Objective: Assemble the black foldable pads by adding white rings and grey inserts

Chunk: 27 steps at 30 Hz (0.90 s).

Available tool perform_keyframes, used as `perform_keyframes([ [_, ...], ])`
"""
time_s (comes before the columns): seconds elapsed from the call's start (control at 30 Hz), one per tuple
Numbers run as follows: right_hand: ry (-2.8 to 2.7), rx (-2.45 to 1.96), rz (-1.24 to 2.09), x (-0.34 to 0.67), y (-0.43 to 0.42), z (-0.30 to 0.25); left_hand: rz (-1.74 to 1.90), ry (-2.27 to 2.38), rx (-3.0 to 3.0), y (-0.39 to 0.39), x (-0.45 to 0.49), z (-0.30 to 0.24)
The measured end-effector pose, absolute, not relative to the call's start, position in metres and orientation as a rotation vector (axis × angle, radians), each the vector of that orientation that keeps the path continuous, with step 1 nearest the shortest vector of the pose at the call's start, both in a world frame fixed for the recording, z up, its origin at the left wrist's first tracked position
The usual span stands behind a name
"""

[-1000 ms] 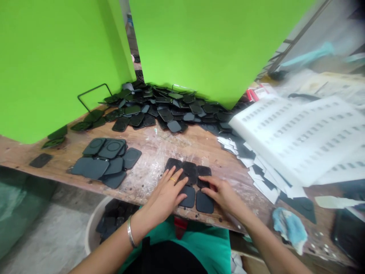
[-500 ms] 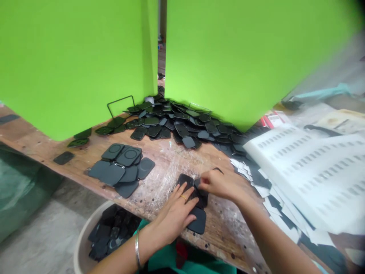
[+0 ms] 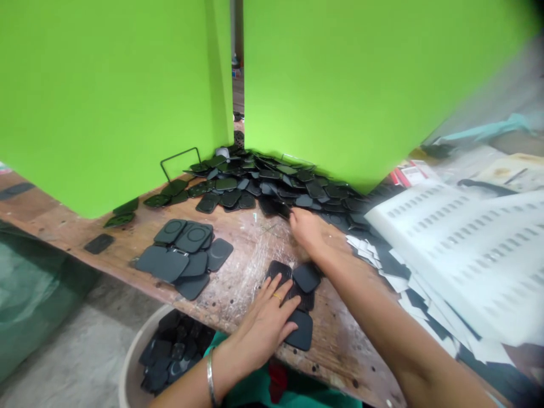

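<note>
My left hand (image 3: 267,321) lies flat, fingers spread, on a small cluster of black rounded plates (image 3: 302,277) near the bench's front edge. A ring is on one finger and a bangle on the wrist. My right hand (image 3: 305,227) reaches forward to the near edge of a big heap of black plates (image 3: 255,181) at the back of the wooden bench (image 3: 250,243). Its fingers touch the heap; the frame does not show whether they have closed on a plate.
A second group of larger dark grey plates (image 3: 182,252) lies at left. White slotted foam trays (image 3: 463,243) and white paper pieces (image 3: 419,306) fill the right. A round bin (image 3: 165,351) holding black plates stands under the bench. Green panels rise behind.
My right hand left the small cluster and moved forward to the big heap. The left hand stayed on the cluster. The view shifted slightly.
</note>
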State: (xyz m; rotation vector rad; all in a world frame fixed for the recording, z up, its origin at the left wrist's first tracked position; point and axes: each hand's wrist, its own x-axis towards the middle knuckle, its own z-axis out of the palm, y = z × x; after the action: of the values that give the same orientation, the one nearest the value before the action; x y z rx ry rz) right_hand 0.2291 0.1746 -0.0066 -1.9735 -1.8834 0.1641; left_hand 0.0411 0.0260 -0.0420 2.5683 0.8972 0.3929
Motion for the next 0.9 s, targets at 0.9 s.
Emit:
perform_keyframes([
  [0.9, -2.174, -1.202, -0.086, 0.251, -0.091, -0.044, 0.356, 0.91, 2.675, 0.033, 0.044, -0.04],
])
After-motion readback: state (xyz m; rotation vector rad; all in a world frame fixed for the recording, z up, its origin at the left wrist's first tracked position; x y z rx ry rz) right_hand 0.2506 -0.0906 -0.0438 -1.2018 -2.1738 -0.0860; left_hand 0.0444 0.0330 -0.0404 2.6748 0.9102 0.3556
